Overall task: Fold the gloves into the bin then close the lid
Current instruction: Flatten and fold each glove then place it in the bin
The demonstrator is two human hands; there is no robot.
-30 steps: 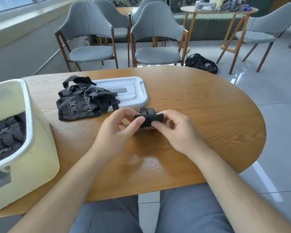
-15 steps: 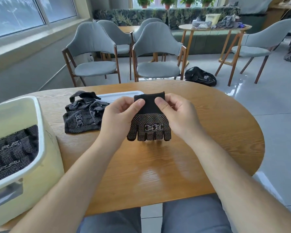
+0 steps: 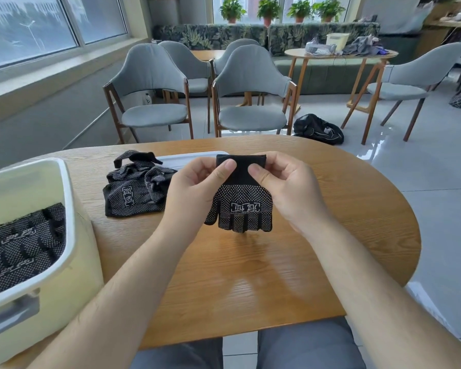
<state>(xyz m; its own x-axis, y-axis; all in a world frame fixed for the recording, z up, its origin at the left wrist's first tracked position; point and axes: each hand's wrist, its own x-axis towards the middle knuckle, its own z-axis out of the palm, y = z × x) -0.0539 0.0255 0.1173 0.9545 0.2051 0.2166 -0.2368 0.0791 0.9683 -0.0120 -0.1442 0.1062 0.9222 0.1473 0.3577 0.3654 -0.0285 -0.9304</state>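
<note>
Both hands up over table [image 3: 290,262], working same glove. Left hand [image 3: 194,190] pinched left side of black cuff, thumb on front, fingers curled behind. Right hand [image 3: 288,187] pinched right side same way. Dotted black glove [image 3: 241,201] hung cuff-up between them, fingertips down, off tabletop. Unfolded glove pile [image 3: 137,189] just left, half on white lid [image 3: 186,159]. Cream bin [image 3: 48,262] near left, folded gloves [image 3: 22,243] inside.

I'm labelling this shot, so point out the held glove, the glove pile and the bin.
held glove [image 3: 240,206], head view, dotted palm.
glove pile [image 3: 129,198], head view, front glove.
bin [image 3: 71,222], head view, white rim.
</note>
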